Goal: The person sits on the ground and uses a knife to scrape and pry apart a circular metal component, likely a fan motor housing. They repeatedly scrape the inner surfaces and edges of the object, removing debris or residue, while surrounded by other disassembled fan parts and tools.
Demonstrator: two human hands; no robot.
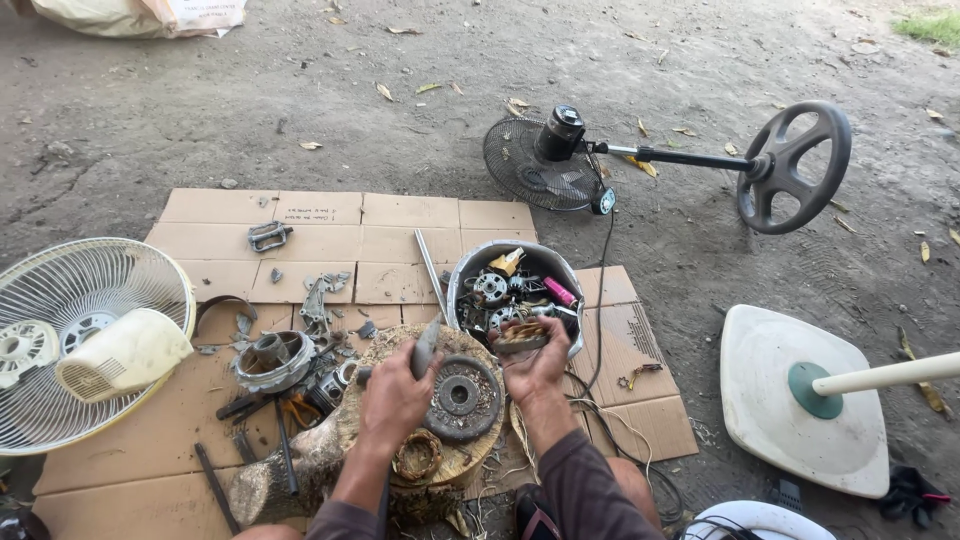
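Hands at work on a fan motor, stump for a bench

Hands first: the left hand [395, 392] is wrapped tight round a grey tool handle [425, 348], its tip angled down toward the round motor core [461, 396] lying flat on the wooden stump [340, 440]. The right hand [535, 365] is closed on a copper-wound part [521, 335], held just above the stump's far edge. A loose copper coil [418, 456] sits on the stump near the left wrist.

Risks, as I judge them: the tool could skid off the core's metal face toward the right hand, since both hands sit close together. The stump top is crowded, so a knock may tip the core or coil onto the cardboard [400, 215]. Stray wire beside the knees could snag.

Just beyond, a white bucket [465, 275] holds mixed motor parts. Left of it lie a grey housing [272, 360] and a white fan guard [85, 340]. Right, a white fan base [800, 410] rests on dirt. Farther off lies a black fan [545, 160].

Packaging: the flattened cardboard is plain brown, with small dark print on two panels. A pale sack [130, 15] with a white label lies at the far top left.
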